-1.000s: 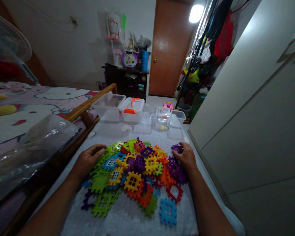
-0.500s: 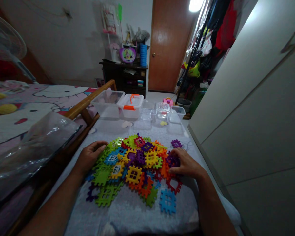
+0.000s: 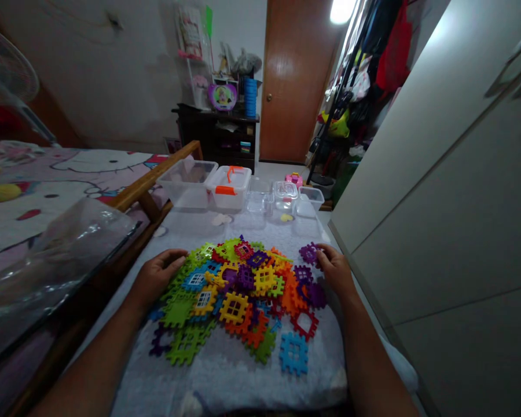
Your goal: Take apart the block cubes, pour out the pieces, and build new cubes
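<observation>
A heaped pile of plastic interlocking building blocks, square with notched edges, covers the middle of the cloth; a yellow window block (image 3: 234, 308) lies near its front. My left hand (image 3: 158, 277) rests at the pile's left edge beside the green blocks (image 3: 178, 310), thumb and fingers apart, holding nothing visible. At the far right of the pile, my right hand (image 3: 336, 271) has its fingertips closed on the edge of a purple block (image 3: 308, 253). More purple blocks (image 3: 316, 295) lie just below that hand. A red frame block (image 3: 304, 323) and a blue block (image 3: 294, 353) sit nearer me.
Behind the pile stand clear plastic boxes: a large open box (image 3: 186, 179), a box with orange latches (image 3: 228, 188) and several smaller ones. A wooden bed rail (image 3: 156, 176) and a plastic bag (image 3: 78, 243) are on the left. A white cabinet (image 3: 438, 231) flanks the right side.
My right hand has left the purple blocks at the pile's right side and moved up and right to the separate purple block. My left hand stays in place.
</observation>
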A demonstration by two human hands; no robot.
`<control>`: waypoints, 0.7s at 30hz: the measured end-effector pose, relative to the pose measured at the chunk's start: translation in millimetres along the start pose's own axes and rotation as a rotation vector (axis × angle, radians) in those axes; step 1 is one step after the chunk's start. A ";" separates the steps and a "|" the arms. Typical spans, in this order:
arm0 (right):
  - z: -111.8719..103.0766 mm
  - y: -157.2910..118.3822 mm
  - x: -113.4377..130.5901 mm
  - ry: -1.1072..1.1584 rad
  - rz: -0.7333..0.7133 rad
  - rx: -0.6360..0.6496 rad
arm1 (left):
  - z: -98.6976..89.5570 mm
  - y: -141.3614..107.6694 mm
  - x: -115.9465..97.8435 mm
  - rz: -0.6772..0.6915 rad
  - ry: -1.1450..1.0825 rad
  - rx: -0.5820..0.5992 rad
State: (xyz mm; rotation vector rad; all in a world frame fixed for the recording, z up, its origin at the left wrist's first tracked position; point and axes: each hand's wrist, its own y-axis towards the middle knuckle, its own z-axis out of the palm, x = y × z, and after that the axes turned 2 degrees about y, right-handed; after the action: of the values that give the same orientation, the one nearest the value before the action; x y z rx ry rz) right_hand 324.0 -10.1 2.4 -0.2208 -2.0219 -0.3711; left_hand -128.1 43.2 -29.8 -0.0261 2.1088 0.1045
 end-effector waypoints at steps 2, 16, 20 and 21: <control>4.9 4.6 -4.1 0.031 0.012 -0.097 | -0.4 0.2 -0.4 0.011 0.018 -0.002; 10.8 15.9 -30.8 -0.637 -0.094 -0.192 | -2.4 -2.9 -12.0 0.009 0.046 0.016; 17.3 13.2 -24.6 -0.737 -0.019 -0.087 | -2.5 -3.8 -15.6 0.006 0.042 0.009; 19.2 12.9 -22.6 -0.754 0.001 -0.073 | -2.5 -3.7 -15.5 0.005 0.040 0.009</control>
State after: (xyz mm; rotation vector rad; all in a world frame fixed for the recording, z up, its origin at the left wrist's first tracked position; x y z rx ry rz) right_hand 322.4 8.8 -23.8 -0.4583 -2.7487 -0.3974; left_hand -122.1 39.0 -15.5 -0.0182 2.1496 0.0985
